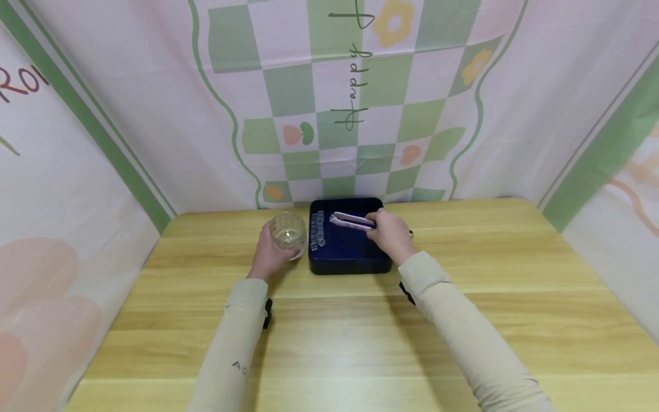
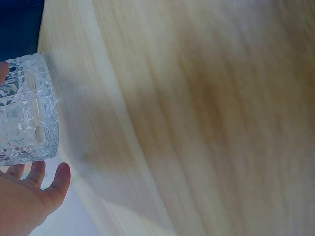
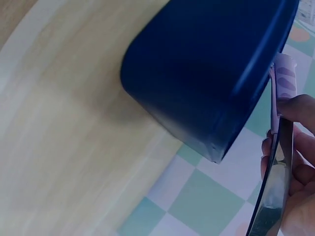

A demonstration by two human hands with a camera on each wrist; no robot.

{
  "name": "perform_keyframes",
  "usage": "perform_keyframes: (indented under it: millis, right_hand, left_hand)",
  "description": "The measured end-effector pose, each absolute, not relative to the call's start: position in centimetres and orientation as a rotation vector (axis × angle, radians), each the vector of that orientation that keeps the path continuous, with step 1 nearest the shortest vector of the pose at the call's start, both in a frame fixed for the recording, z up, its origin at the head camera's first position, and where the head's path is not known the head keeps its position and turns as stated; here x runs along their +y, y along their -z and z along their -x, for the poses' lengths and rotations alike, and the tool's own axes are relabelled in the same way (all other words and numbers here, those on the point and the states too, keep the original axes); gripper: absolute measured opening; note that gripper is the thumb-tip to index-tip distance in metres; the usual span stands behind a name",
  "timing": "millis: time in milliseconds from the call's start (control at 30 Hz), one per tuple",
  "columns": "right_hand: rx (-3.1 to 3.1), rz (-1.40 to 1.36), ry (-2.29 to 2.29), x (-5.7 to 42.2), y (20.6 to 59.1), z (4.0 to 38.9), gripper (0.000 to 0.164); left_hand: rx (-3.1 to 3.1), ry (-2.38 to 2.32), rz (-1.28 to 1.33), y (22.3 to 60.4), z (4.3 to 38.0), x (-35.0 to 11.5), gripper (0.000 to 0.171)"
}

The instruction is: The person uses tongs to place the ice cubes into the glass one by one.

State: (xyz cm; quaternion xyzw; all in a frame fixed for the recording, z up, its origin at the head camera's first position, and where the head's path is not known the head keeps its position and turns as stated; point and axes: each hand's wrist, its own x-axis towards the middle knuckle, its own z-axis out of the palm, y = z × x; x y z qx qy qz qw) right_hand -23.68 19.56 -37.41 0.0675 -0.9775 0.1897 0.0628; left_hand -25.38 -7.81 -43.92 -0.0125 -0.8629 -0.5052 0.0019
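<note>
- Fingers [image 3: 298, 108] of the right hand [image 1: 391, 236] are clamping the tongs [image 1: 352, 217] over the blue box [image 1: 351, 266], tips pointing leftward, long axis running crosswise.
- The left hand [image 1: 269, 254] is gripping a glass [image 1: 287, 232], mouth upward, beside it.
- A wood-grained bench [image 1: 319, 355] is lying beneath.
- Checkered fabric [image 1: 288, 91] is hanging behind.

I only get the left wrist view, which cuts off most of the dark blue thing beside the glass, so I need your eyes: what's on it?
Observer: The head view shows small clear pieces grouped along the left side of that dark blue box.

Operator: Is any tool in use?

Observer: Yes, the person's right grip holds tongs.

Operator: Where does their far end sit?

Observer: In the head view, the tips show just right of the grouped pieces; whether they pinch one is too small to tell.
</note>
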Motion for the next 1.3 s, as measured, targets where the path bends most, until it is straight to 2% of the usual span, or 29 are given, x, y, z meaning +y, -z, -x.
perform_keyframes:
  millis: [733,1300]
  right_hand:
    - [-2.876,-0.359,-0.580,14.8,35.5,22.7,0.033]
    - [-2.876,-0.464,-0.507,12.5,36.0,22.0,0.030]
  left_hand:
    - [-2.719,1.546,0.026,44.1,25.6,-8.0,0.101]
    - [-2.682,1.561,0.064,44.3,25.8,-7.9,0.098]
